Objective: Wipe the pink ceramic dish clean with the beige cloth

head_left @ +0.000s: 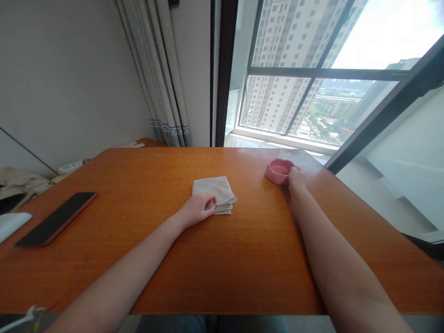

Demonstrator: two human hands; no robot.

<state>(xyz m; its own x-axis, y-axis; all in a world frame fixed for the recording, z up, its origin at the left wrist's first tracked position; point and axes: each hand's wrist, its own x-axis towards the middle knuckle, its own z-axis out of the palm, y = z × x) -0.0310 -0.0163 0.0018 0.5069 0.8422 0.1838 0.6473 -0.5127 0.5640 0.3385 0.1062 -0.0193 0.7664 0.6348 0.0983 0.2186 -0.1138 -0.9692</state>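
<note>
A light grey folded cloth lies near the middle of the wooden table, its layers showing at the front right. My left hand rests at its near left edge, fingers curled and closed on that edge; the fingertips are partly hidden. Farther back and to the right is a pink ashtray with a notched rim, sitting at the far right of the tabletop. My right hand grips its right side, with most of the fingers out of sight behind the rim.
A dark flat tablet-like slab with a reddish edge lies at the table's left. Beyond the left edge are pale fabric and a white object. A white cord shows at the near left corner. Curtain and window stand behind.
</note>
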